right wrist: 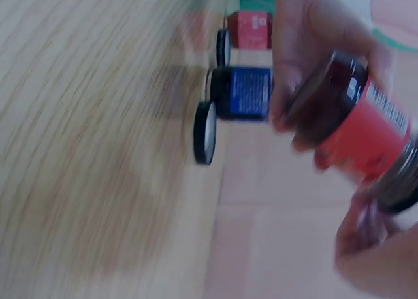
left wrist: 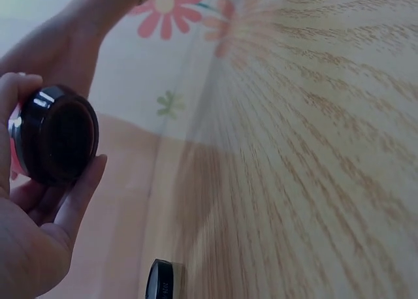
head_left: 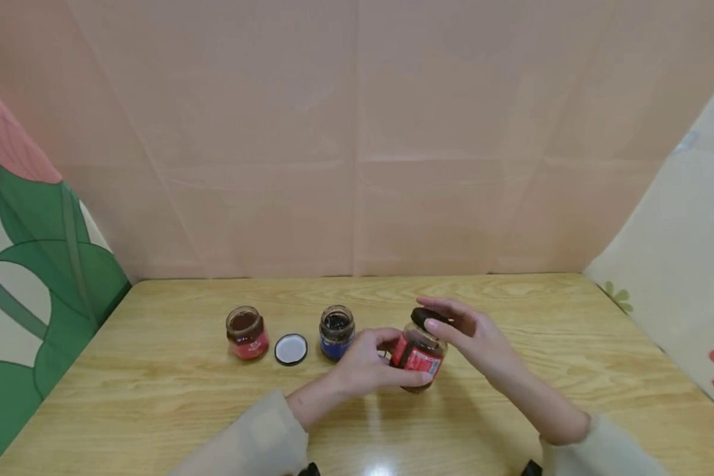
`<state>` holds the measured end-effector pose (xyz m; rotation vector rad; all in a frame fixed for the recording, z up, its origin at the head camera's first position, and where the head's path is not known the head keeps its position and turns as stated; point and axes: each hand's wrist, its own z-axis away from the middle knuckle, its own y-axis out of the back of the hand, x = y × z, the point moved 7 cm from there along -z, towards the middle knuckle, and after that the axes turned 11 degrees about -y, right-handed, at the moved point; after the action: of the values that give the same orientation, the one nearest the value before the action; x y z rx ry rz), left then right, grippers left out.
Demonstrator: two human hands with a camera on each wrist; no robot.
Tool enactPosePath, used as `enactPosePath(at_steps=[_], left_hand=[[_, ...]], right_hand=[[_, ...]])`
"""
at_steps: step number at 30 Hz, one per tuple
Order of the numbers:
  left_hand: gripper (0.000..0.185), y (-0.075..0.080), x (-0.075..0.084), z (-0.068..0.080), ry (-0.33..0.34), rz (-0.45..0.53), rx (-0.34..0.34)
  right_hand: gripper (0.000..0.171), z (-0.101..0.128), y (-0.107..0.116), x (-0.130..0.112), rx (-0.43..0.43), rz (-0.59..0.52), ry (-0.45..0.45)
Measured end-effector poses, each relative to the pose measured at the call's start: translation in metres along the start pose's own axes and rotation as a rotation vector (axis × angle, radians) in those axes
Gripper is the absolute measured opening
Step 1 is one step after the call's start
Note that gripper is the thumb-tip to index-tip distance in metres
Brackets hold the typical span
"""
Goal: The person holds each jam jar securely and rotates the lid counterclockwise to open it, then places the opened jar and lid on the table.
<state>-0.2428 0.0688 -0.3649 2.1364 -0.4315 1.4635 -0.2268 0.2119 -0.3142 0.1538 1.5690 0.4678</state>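
My left hand [head_left: 363, 367] grips the body of a small glass jar with a red label [head_left: 418, 354], tilted just above the wooden table [head_left: 512, 410]. My right hand [head_left: 461, 327] reaches over the jar's top, and its fingers and thumb pinch the dark lid [head_left: 427, 317]. In the left wrist view the jar's dark base [left wrist: 55, 136] faces the camera, cradled in the left hand's fingers [left wrist: 78, 194]. In the blurred right wrist view, the red-labelled jar [right wrist: 366, 126] sits between the left fingers [right wrist: 307, 51] and the right-hand fingers [right wrist: 366, 230].
An open blue-labelled jar [head_left: 336, 332] and an open red-labelled jar [head_left: 246, 332] stand to the left, with a loose lid [head_left: 290, 349] lying white side up between them. Another loose lid [right wrist: 205, 132] lies by the blue jar. Fabric walls enclose the table.
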Motion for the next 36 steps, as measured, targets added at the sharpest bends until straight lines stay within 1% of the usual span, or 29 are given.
enactPosePath(at_steps=[2, 5, 8, 11, 16, 20, 29, 31, 36], left_hand=[[0.036, 0.001, 0.0, -0.001, -0.013, -0.029, 0.032], [0.04, 0.003, 0.001, -0.002, -0.03, -0.087, 0.084], [0.044, 0.003, 0.001, -0.002, -0.041, -0.141, 0.119], [0.048, 0.001, 0.001, -0.002, -0.036, -0.18, 0.128], [0.052, -0.001, -0.002, -0.001, -0.013, -0.224, 0.126], [0.052, 0.0, -0.003, 0.0, -0.019, -0.251, 0.125], [0.049, -0.002, -0.002, 0.0, -0.027, -0.265, 0.112], [0.049, -0.002, -0.002, 0.0, -0.034, -0.292, 0.106], [0.047, -0.002, 0.0, 0.002, -0.084, -0.379, 0.087]], right_hand=[[0.042, -0.002, 0.003, 0.001, 0.09, 0.061, -0.081], [0.044, -0.004, 0.007, 0.003, 0.182, 0.128, -0.168], [0.044, -0.005, 0.012, 0.004, 0.241, 0.198, -0.206], [0.045, -0.006, 0.015, 0.007, 0.264, 0.25, -0.227], [0.047, -0.008, 0.016, 0.011, 0.25, 0.317, -0.25], [0.049, -0.009, 0.017, 0.014, 0.231, 0.371, -0.258], [0.046, -0.006, 0.018, 0.01, 0.155, 0.393, -0.253], [0.045, -0.005, 0.019, 0.009, 0.14, 0.41, -0.25], [0.042, -0.004, 0.018, 0.006, 0.107, 0.454, -0.235]])
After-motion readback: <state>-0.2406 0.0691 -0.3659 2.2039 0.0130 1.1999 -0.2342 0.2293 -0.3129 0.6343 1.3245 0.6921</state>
